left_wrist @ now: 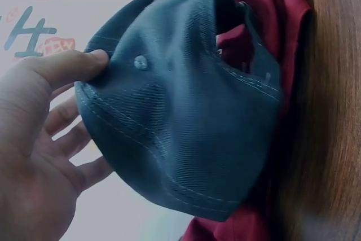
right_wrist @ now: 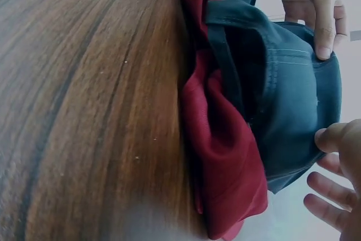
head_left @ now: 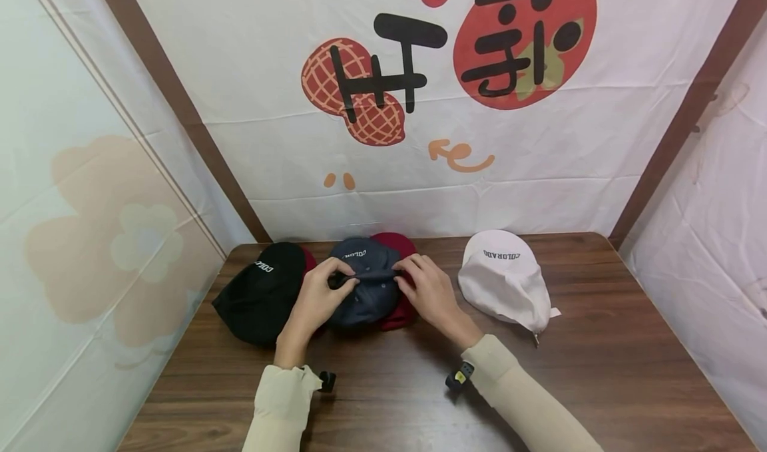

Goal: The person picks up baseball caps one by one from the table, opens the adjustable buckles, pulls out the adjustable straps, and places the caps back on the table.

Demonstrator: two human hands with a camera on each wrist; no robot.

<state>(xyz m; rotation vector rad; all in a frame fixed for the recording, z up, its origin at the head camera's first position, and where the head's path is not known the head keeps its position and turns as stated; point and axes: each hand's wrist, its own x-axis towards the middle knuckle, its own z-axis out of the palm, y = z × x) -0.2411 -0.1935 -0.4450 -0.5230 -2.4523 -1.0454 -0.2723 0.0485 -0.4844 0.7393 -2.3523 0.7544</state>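
Observation:
A dark blue baseball cap (head_left: 368,302) lies in the middle of the row at the table's back, on top of a dark red cap (head_left: 398,242). My left hand (head_left: 316,295) pinches the blue cap's fabric between thumb and fingers on its left side. On the opposite side, my right hand (head_left: 428,291) pinches it too, thumb on the near face in the right wrist view. The blue cap's crown (left_wrist: 192,100) is creased between both hands, and its back strap (right_wrist: 223,49) hangs over the red cloth. White lettering on the blue cap is partly covered.
A black cap (head_left: 257,305) with white lettering sits left of the blue one, a dark red edge (head_left: 309,260) showing behind it. To the right rests a white cap (head_left: 503,279) marked COLORADO. Behind the wooden table (head_left: 383,399) hangs a printed white cloth (head_left: 252,106).

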